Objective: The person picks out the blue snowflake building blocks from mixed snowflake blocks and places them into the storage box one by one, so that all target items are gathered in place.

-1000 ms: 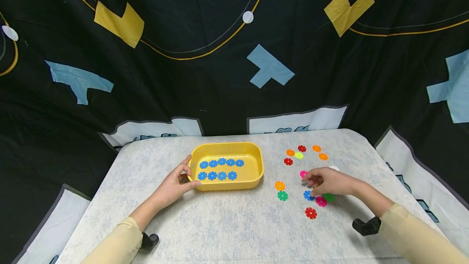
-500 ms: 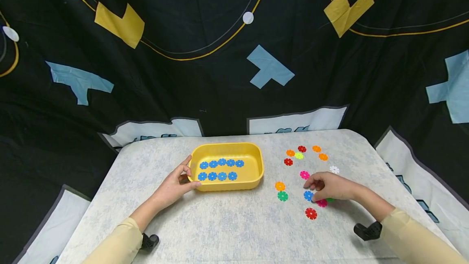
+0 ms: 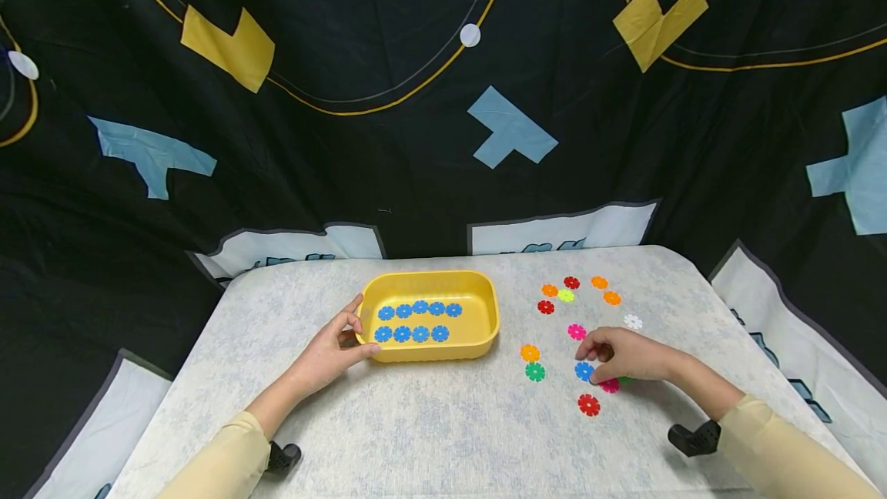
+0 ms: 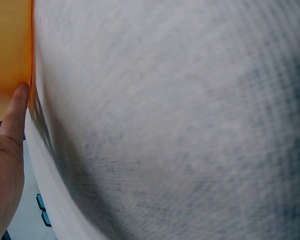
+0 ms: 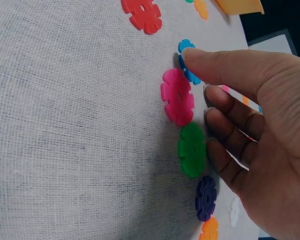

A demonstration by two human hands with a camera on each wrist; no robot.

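My left hand grips the left end of a yellow plastic basin, with its thumb along the near corner. Inside the basin, blue notched snowflake discs lie in two rows. To the right, my right hand is low over the table, fingers loosely bent. Its thumb touches the edge of a blue snowflake disc; the other fingertips stand a little apart from that disc. A pink disc, a green disc and a dark purple disc lie beside the fingers, partly hidden in the head view.
More discs are scattered on the pale cloth-covered table: a red disc nearest me, an orange disc touching a green one, a white disc, and several farther back. A black curtain hangs behind the table.
My right hand has shifted slightly toward me, bringing its thumb to the blue disc's edge, and uncovered the white disc. In the last half second it barely moves. The left hand stays on the basin.
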